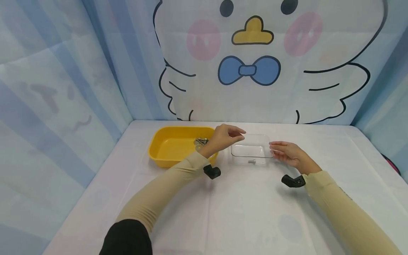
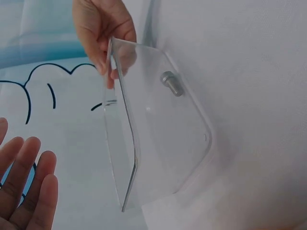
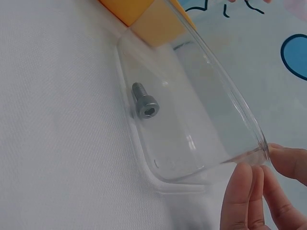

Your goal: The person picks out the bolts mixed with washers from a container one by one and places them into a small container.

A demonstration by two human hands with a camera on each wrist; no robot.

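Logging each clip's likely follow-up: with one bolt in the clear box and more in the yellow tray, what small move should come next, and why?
Probably the left hand swings back to the yellow plastic tray for another metal bolt. It hovers open and empty by the clear plastic box, one grey socket-head bolt already lies inside, and the right hand holds the box's rim.

Both arms reach forward in tan sleeves, the left upper arm in black, each wrist wearing a small black camera mount. The left hand (image 1: 224, 138) is raised, knuckles up, its fingers bent forward with the thumb just under the fingertips; the left wrist view shows those fingers (image 2: 29, 191) lying fairly straight and close together. The right hand (image 1: 288, 153) sits lower, palm turned inward, its fingers (image 3: 244, 196) and thumb pinching together at the tips
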